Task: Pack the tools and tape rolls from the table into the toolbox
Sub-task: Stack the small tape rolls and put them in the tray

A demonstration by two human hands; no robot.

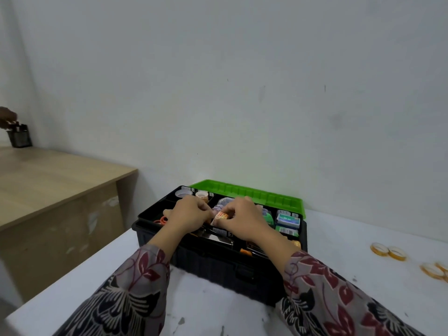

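Two hands over black toolbox (218,265): left hand (191,212) and right hand (244,219) together pinch one small orange-and-white packet (221,215) above the middle tray compartment. Best lowered flat between dividers, grip released last. Four clear tape rolls (388,251) wait rightward on white table (351,299), approach open; green lid (254,192) behind limits reach

The only camera sits on the person's head, wide-angled, facing forward and down from close above the white tabletop (344,241), with the open toolbox (218,265) low in the middle and the bare wall (242,93) filling the upper half.
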